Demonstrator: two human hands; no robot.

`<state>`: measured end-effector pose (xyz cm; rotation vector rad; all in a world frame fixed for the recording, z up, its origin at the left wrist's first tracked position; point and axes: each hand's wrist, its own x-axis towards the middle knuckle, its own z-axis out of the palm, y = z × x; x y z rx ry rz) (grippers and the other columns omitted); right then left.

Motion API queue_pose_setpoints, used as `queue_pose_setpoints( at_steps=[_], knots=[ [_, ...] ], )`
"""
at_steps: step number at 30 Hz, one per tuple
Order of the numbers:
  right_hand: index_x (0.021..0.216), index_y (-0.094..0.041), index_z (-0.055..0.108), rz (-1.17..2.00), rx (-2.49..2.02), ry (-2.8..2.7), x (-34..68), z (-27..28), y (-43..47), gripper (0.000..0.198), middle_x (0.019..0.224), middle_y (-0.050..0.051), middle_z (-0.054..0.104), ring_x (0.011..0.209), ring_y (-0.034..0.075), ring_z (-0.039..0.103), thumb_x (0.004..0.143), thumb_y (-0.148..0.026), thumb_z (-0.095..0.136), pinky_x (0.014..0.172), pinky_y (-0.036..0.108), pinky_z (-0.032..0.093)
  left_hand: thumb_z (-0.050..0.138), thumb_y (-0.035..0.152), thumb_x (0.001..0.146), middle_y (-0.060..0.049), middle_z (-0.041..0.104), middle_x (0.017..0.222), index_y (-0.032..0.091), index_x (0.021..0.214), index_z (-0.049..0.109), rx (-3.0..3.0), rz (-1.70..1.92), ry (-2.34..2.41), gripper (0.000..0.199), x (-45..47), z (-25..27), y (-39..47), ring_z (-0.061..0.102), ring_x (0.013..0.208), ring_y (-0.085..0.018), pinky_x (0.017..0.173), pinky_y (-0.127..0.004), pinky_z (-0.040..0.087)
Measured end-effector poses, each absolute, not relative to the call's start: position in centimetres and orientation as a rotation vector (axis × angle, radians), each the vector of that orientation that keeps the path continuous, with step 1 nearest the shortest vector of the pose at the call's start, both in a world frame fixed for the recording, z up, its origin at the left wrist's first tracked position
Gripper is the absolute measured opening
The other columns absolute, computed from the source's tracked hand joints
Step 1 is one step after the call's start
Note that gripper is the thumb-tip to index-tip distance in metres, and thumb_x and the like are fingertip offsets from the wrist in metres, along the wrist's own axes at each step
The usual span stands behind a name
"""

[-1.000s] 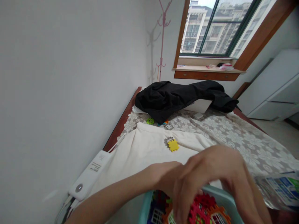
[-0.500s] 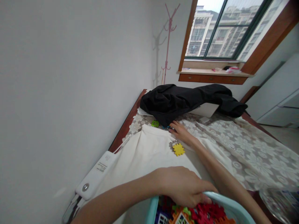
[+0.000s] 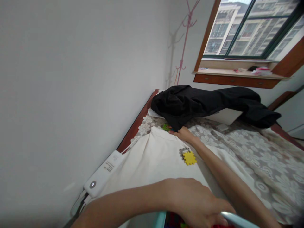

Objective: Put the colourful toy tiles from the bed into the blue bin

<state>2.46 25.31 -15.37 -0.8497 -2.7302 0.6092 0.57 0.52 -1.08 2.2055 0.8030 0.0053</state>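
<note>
My left hand [image 3: 197, 202] is closed over the rim of a light-blue plastic basket [image 3: 161, 219] at the bottom of the view. Red and other coloured building pieces show inside it, mostly cut off. My right hand [image 3: 184, 133] reaches far out over the bed, its fingers closed round a blue building piece [image 3: 173, 129] that is mostly hidden. The fingertips are at a green building piece [image 3: 166, 127] beside it. Closer to me, a yellow square building piece [image 3: 189, 158] with notched edges overlaps a grey one [image 3: 182, 152] on white cloth [image 3: 159, 158].
Black clothing [image 3: 204, 101] lies across the bed, over a pale flat panel [image 3: 225, 116]. A white power strip [image 3: 104, 172] with cables runs along the wall on the left. Floral bedding [image 3: 268, 164] covers the right side. A pink coat stand [image 3: 184, 47] rises behind.
My right hand has moved slightly left to the green piece, with the blue piece in its fingers. The view has shifted left, and the basket sits lower in it.
</note>
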Motion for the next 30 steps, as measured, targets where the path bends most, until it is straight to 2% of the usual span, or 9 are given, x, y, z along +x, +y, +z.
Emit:
queue_pose_setpoints(
  at_steps=[5, 10, 12, 18, 26, 30],
  knots=[
    [0.117, -0.010, 0.074, 0.390, -1.160, -2.642, 2.8, -15.3, 25.2, 0.061, 0.111, 0.023, 0.077, 0.108, 0.038, 0.072, 0.089, -0.064, 0.068, 0.086, 0.034, 0.052, 0.041, 0.038, 0.100, -0.010, 0.077, 0.104, 0.026, 0.139, 0.055, 2.179, -0.021, 0.828, 0.043, 0.5, -0.2, 0.4, 0.074, 0.090, -0.029, 0.061, -0.034, 0.046],
    [0.125, -0.009, 0.069, 0.337, -1.107, -2.658, 3.2, -14.7, 25.2, 0.070, 0.119, 0.024, 0.075, 0.113, 0.037, 0.070, 0.088, -0.068, 0.067, 0.089, 0.034, 0.051, 0.040, 0.038, 0.102, -0.011, 0.077, 0.105, 0.024, 0.139, 0.055, 2.203, -0.020, 0.818, 0.042, 0.4, -0.1, 0.3, 0.074, 0.093, -0.030, 0.064, -0.034, 0.046],
    [0.127, -0.009, 0.068, 0.315, -1.094, -2.650, 3.3, -14.6, 25.2, 0.067, 0.121, 0.023, 0.074, 0.114, 0.038, 0.070, 0.088, -0.065, 0.068, 0.090, 0.034, 0.051, 0.039, 0.037, 0.102, -0.012, 0.077, 0.108, 0.024, 0.139, 0.055, 2.207, -0.025, 0.812, 0.043, 0.4, 0.0, 0.4, 0.074, 0.095, -0.030, 0.066, -0.035, 0.046],
    [0.105, -0.006, 0.073, 0.261, -1.167, -2.639, 3.7, -14.6, 25.3, 0.056, 0.105, 0.025, 0.076, 0.103, 0.040, 0.071, 0.087, -0.058, 0.068, 0.085, 0.037, 0.051, 0.037, 0.041, 0.102, -0.012, 0.076, 0.107, 0.025, 0.140, 0.053, 2.217, -0.056, 0.810, 0.045, 0.5, -0.3, 0.5, 0.074, 0.096, -0.031, 0.065, -0.035, 0.046],
    [0.113, -0.009, 0.071, 0.085, -1.056, -2.517, 4.7, -15.3, 26.2, 0.048, 0.115, 0.021, 0.071, 0.109, 0.035, 0.064, 0.085, -0.049, 0.068, 0.095, 0.039, 0.049, 0.036, 0.042, 0.101, -0.013, 0.075, 0.115, 0.023, 0.147, 0.050, 2.250, -0.039, 0.784, 0.051, 0.5, -1.2, 0.5, 0.073, 0.102, -0.032, 0.069, -0.036, 0.048],
    [0.103, -0.011, 0.075, -0.050, -1.056, -2.484, 5.7, -15.8, 27.2, 0.043, 0.110, 0.021, 0.072, 0.113, 0.039, 0.062, 0.088, -0.050, 0.064, 0.097, 0.041, 0.046, 0.036, 0.043, 0.101, -0.013, 0.075, 0.115, 0.023, 0.147, 0.049, 2.261, -0.035, 0.771, 0.052, 0.5, -1.4, 0.6, 0.073, 0.100, -0.031, 0.067, -0.035, 0.048]
  ],
)
